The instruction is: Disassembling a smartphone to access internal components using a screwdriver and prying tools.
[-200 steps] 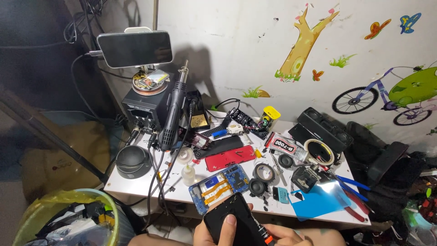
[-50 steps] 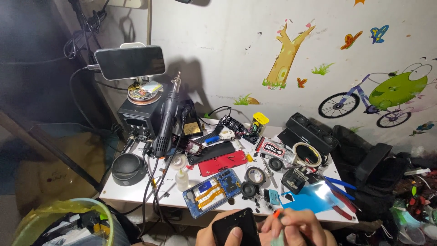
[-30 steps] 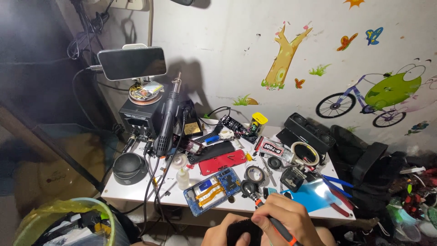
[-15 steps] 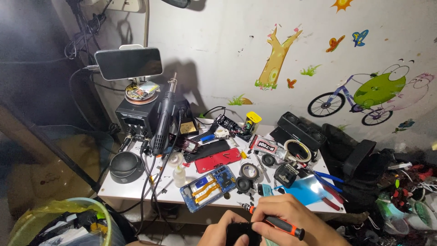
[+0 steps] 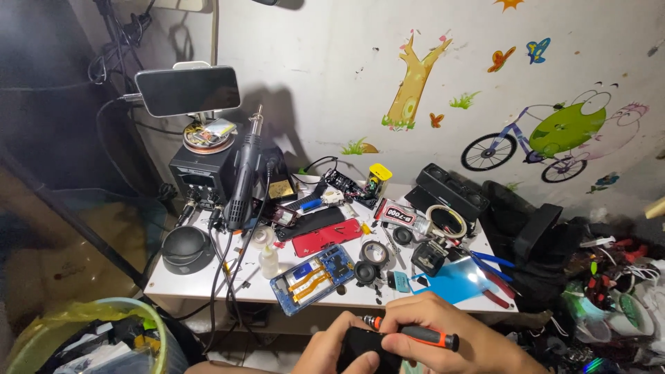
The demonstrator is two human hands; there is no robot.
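My left hand grips a black phone low in the view, below the table's front edge. My right hand holds an orange and black screwdriver lying almost level, its tip pointing left over the phone's top. On the white table in front of me lie an opened blue phone frame and a red phone back cover.
A black soldering station with a hot-air wand stands at the back left, a phone on a holder above it. Tape rolls, small speakers, a clear bottle and tools crowd the table. A yellow-lined bin sits lower left, black bags at right.
My right hand brought the screwdriver over the phone and turned it nearly level. The view has drifted right and slightly closer to the table.
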